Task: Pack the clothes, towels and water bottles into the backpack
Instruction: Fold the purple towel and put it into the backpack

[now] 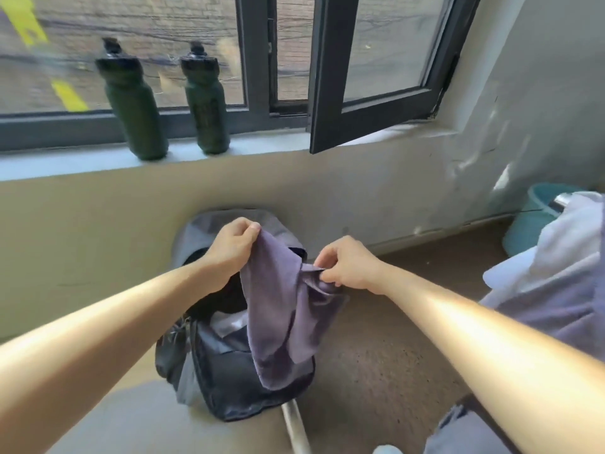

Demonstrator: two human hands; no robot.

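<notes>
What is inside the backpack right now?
A pale item shows in the open mouth of the backpack. The purple cloth, pinched by the left hand and right hand, hangs over the opening and covers the rest.

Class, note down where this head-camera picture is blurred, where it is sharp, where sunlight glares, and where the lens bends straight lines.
Head view: the left bottle and right bottle on the sill are smeared by blur, like the street outside; the left hand, right hand and purple cloth are fairly sharp; sun glares on the right forearm; the wide lens bows the sill.
</notes>
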